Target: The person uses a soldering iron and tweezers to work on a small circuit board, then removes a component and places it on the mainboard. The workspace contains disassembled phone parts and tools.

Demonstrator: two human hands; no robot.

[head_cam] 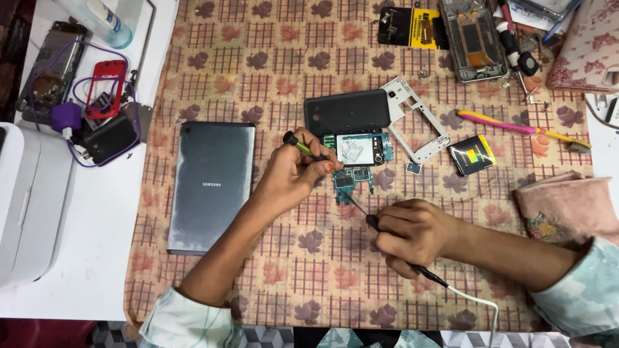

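We see a small green circuit board [353, 181] lying flat on the patterned cloth [271, 77], bare of its casing, with dark chips and a metal shield on its face; it sits between our two hands, just past the fingertips of both. Our left hand [293, 175] is closed around a thin tool with a green shaft and black cap [302, 145], held like a pen, its lower end hidden behind the fingers at the board's left edge. Our right hand [412, 233] is clamped on a black probe [371, 221] whose fine tip slants up and left to the board's lower edge; whether it touches we cannot tell. A white cable [474, 303] trails from the probe's back end, past our right wrist. Just beyond the left hand lies a dark phone back cover [348, 111], and beside it, beyond the right hand, a white phone frame [419, 119] with its middle cut out. Farther right of that are a small black and yellow battery [472, 154] and a pink and yellow toothbrush [516, 125]. To the left of the left hand, near the forearm, a grey tablet [211, 187] lies face down. Far beyond both hands sits an opened phone chassis [472, 40]. Nothing lies over the board; only our own fingers hide its left edge.
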